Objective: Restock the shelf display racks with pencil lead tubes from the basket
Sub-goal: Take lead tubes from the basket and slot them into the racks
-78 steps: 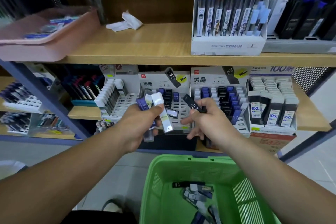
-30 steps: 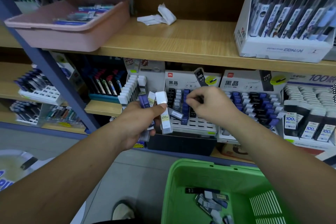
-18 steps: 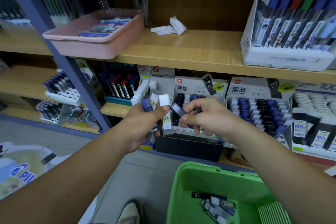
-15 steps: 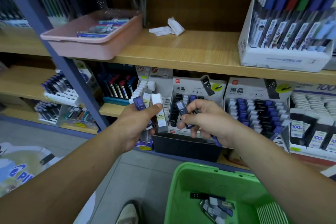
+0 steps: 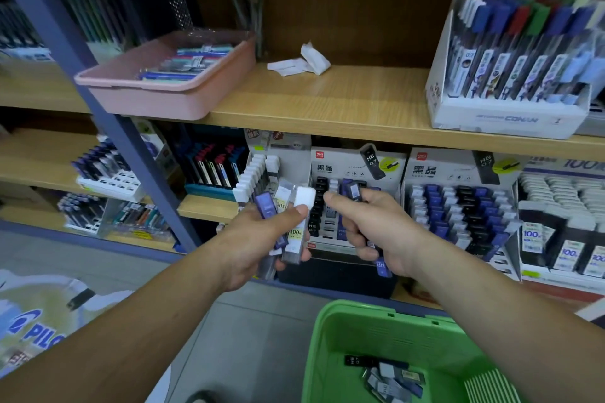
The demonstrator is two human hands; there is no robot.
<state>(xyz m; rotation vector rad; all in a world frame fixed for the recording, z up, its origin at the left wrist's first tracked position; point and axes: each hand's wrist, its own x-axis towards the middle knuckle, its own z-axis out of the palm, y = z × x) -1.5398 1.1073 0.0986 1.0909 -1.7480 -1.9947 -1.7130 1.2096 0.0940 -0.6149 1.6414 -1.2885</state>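
Upper shelf (image 5: 360,108): tray (image 5: 157,98) at left end, paper scrap (image 5: 301,60) at rear centre, pen box (image 5: 504,118) at right. Lower shelf (image 5: 204,208) beneath: centre rack (image 5: 343,167), right rack (image 5: 458,193) beside it, far-right rack (image 5: 559,206) at edge. 2 hands side by side before centre rack: left hand (image 5: 252,239) with tube bundle (image 5: 296,226), right hand (image 5: 379,232) with held tubes (image 5: 354,190). Basket (image 5: 360,311) below hands, nearest viewer; loose tubes (image 5: 391,381) in its bottom.

wooden shelves (image 5: 327,101) on a blue upright (image 5: 54,10) above grey floor (image 5: 248,337).
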